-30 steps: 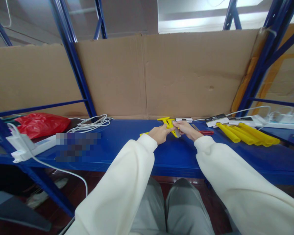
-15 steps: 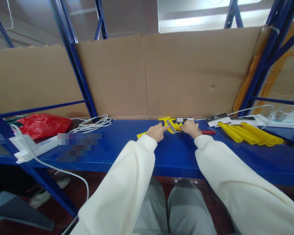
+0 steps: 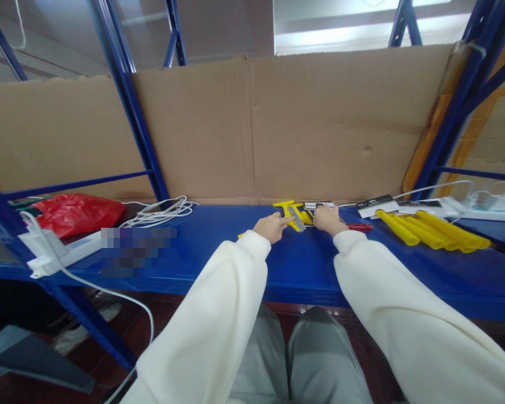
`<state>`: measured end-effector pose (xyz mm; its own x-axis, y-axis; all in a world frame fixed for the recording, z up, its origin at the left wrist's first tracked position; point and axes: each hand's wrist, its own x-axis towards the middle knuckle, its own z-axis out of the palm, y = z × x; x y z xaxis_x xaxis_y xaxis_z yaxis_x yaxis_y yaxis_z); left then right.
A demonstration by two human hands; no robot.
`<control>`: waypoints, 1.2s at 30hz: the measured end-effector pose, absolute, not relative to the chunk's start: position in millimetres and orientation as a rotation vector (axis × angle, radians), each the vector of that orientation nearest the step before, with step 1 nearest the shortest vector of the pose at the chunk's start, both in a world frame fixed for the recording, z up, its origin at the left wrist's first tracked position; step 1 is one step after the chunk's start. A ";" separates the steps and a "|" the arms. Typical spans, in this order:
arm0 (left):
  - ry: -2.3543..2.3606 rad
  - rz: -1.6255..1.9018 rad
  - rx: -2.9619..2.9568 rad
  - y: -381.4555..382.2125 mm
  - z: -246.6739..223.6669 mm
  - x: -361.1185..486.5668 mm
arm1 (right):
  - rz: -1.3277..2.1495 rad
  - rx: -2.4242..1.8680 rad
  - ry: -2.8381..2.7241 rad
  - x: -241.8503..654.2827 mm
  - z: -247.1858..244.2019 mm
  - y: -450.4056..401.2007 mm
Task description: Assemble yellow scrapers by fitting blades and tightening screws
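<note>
Both hands are close together over the blue shelf top. My left hand (image 3: 271, 227) is closed on a yellow scraper (image 3: 283, 207) with a wide T-shaped head; a flat grey metal blade (image 3: 297, 219) lies across it. A yellow end shows beside my left wrist, mostly covered by the sleeve. Just to the right, my right hand (image 3: 328, 219) is curled with its fingers bent, beside small yellow-and-black pieces (image 3: 307, 217). What its fingers hold is hidden. From beneath this hand a red tool handle (image 3: 359, 227) sticks out to the right.
Several yellow tubes (image 3: 440, 233) lie at the right beside a black-and-white box (image 3: 377, 206). A small pack (image 3: 318, 205) lies behind my hands. On the left are coiled white cable (image 3: 168, 210), a red plastic bag (image 3: 78, 214) and a power strip (image 3: 82, 247). Cardboard (image 3: 320, 123) stands behind.
My hands stay almost in place. The grey blade has shifted slightly to the right and down, and less of the yellow end by my left wrist shows. The whole view has moved a little.
</note>
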<state>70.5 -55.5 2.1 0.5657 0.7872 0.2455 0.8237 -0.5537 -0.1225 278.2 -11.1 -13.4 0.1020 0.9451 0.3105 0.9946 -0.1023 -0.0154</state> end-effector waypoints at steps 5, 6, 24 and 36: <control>-1.340 -0.266 -2.583 -54.8 0.8 70.3 | -0.337 -2.225 -1.893 277.6 -10.4 -18.0; -1.336 -0.273 -2.585 -54.8 0.5 70.2 | -0.319 -2.225 -1.844 277.9 -9.4 -19.4; -1.315 -0.292 -2.580 -53.5 -0.8 70.3 | 0.759 -1.345 -0.775 282.5 10.0 -29.8; -1.316 -0.350 -2.623 -47.8 -3.9 70.7 | 1.202 -1.238 -0.991 263.6 14.8 -42.5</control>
<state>70.7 -47.8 -3.9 0.5788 0.7619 0.2908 0.8057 -0.5893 -0.0598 263.6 -42.5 14.8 0.1378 0.9877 -0.0744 -0.1160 -0.0585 -0.9915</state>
